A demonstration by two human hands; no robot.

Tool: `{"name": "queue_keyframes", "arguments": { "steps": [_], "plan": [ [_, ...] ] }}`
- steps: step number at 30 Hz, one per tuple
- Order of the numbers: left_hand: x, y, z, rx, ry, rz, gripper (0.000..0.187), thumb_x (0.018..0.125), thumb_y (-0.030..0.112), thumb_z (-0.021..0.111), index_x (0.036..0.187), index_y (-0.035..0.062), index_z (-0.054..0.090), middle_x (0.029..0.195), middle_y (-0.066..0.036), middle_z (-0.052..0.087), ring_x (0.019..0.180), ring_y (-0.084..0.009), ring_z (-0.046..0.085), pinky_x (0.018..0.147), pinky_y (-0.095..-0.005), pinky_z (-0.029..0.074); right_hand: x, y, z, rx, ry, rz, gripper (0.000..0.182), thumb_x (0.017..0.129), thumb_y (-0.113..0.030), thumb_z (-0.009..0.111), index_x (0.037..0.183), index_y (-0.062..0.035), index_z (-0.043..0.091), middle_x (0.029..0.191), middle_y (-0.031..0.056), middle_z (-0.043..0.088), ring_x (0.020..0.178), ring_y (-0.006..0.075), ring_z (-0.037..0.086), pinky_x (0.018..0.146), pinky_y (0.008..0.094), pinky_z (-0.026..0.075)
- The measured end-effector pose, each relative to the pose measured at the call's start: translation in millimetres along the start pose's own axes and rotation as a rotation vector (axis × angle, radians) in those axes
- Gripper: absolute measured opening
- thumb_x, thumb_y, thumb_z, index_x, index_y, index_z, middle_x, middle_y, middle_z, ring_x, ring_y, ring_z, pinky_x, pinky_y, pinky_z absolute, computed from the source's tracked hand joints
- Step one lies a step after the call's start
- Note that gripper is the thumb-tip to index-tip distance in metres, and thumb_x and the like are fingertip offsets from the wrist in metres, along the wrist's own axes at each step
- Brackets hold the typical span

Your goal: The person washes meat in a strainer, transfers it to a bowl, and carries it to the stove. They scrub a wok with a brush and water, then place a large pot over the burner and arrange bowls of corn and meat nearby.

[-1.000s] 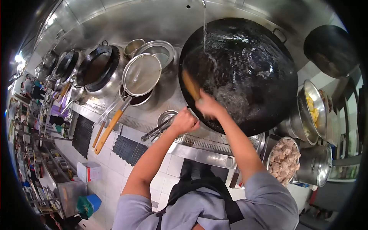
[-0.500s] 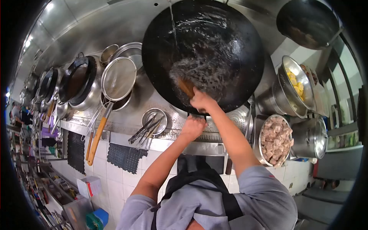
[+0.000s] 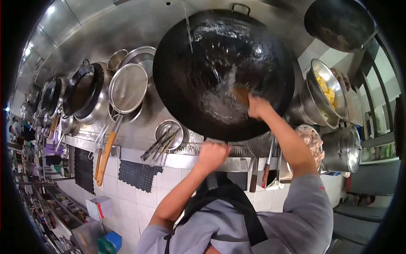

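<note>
A large black wok [image 3: 175, 91] holds swirling water, and a thin stream of water [image 3: 187, 27] falls in near its far left side. My right hand [image 3: 258, 106] is closed around a brown wok brush [image 3: 241, 96], whose tip is at the churning water inside the wok. My left hand [image 3: 212, 155] is in a fist at the wok's near edge, wrapped round the near handle, which it mostly hides. The far loop handle [image 3: 241, 7] shows above the rim.
A long-handled strainer [image 3: 128, 89] rests over pots at left. A small metal bowl [image 3: 169, 134] holds utensils. To the right stand a bowl with yellow pieces [image 3: 325, 91], a container of meat chunks [image 3: 312, 142] and a lidded pot [image 3: 349, 148]. A second wok [image 3: 338, 25] sits at upper right.
My right hand has swept the brush to the right through the water. The wok now tilts more toward me, with its near edge lower, and my left hand has come down with it.
</note>
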State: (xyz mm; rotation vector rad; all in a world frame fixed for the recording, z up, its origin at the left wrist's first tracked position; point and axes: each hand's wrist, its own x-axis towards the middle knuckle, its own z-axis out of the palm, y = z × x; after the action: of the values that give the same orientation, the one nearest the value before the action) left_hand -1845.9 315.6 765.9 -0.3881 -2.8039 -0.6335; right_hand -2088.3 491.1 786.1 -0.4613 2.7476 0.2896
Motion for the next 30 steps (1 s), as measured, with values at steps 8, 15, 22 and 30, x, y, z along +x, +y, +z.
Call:
{"name": "queue_keyframes", "arguments": {
  "steps": [8,15,22,30],
  "plan": [
    [-25.4,-4.5,-50.4,-0.076,0.159,0.07,0.032,0.077,0.025,0.075,0.056,0.0144,0.052,0.052,-0.003,0.052,0.048,-0.0239,0.057,0.053,-0.0381,0.044,150.9,10.3,-15.1,0.633,0.101,0.034,0.089,0.081,-0.031,0.067,0.16,-0.0117,0.03,0.135,0.0265,0.061,0.121,0.0373,0.063,0.106,0.0435,0.048],
    [-27.7,-36.5,-65.6,-0.128,0.161,0.103,0.033,0.077,0.025,0.073,0.054,0.0141,0.052,0.051,-0.002,0.052,0.048,-0.0232,0.056,0.053,-0.0376,0.042,181.8,-72.6,-59.5,0.884,0.162,0.005,0.09,0.088,-0.032,0.062,0.162,-0.0082,0.018,0.115,0.0247,0.071,0.101,0.0414,0.07,0.079,0.0478,0.059],
    [-3.8,-95.3,-25.9,-0.045,0.03,0.139,0.036,0.082,0.031,0.066,0.054,0.0109,0.055,0.051,-0.01,0.053,0.051,-0.0311,0.058,0.062,-0.0438,0.046,121.1,-215.0,-66.6,1.023,-0.063,-0.344,0.087,0.09,-0.033,0.067,0.162,-0.0168,0.021,0.111,0.0273,0.069,0.083,0.0339,0.074,0.057,0.042,0.06],
    [-1.4,-83.7,-16.4,0.007,0.089,0.145,0.032,0.082,0.031,0.066,0.058,0.0125,0.057,0.053,-0.009,0.056,0.053,-0.0295,0.061,0.06,-0.0434,0.046,37.1,6.9,-55.0,0.423,-0.495,-0.351,0.089,0.074,-0.029,0.081,0.155,-0.0201,0.045,0.141,0.0132,0.061,0.129,0.0269,0.058,0.109,0.0393,0.045]
  ]
}}
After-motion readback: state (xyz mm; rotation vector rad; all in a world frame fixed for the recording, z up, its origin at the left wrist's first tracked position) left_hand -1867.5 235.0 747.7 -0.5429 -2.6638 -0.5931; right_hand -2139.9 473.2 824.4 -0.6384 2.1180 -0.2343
